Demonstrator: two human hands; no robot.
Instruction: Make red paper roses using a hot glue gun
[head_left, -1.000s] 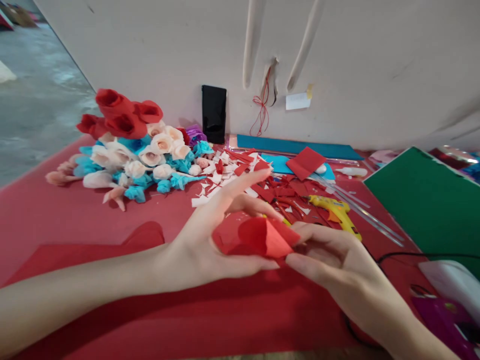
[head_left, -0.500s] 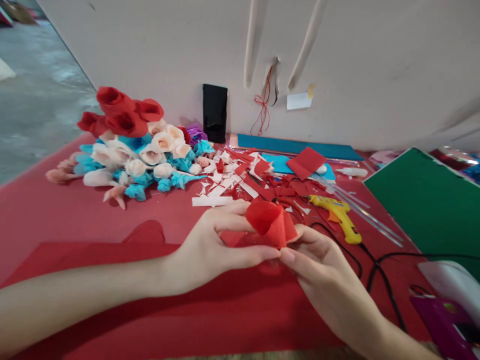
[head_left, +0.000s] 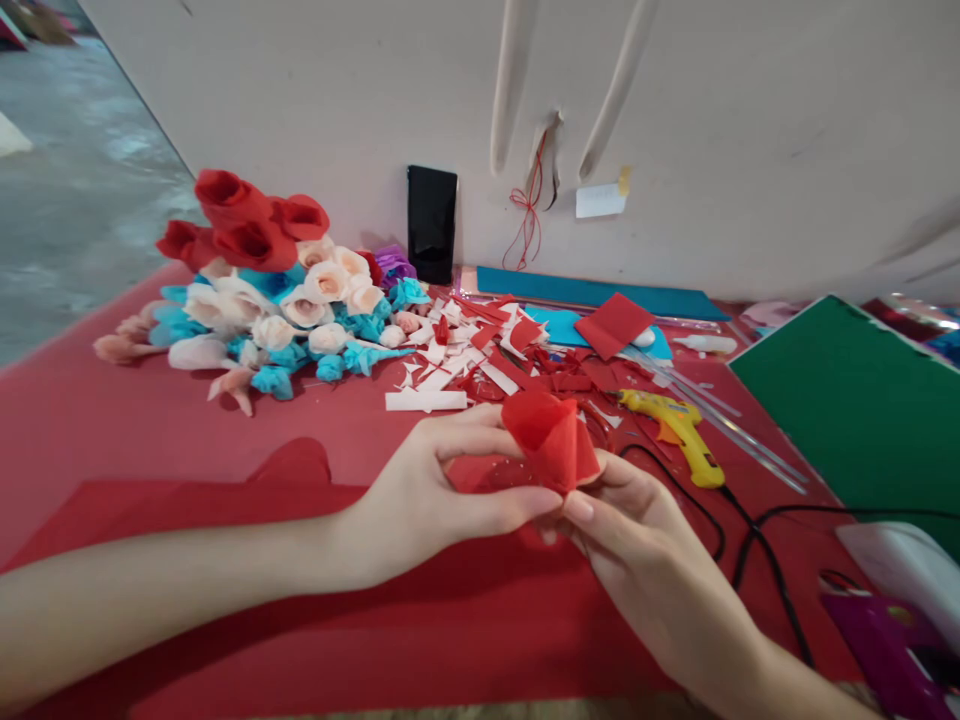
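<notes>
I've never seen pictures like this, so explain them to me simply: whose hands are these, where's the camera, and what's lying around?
There's no machine here: a person wearing a head camera looks forward and down at their own bare hands. The left hand and right hand together hold a piece of red paper, curled into a cup shape. On the reddish table beyond lie a pile of paper flowers, red and white scraps and a yellow glue gun. A green board is at the picture's right.
</notes>
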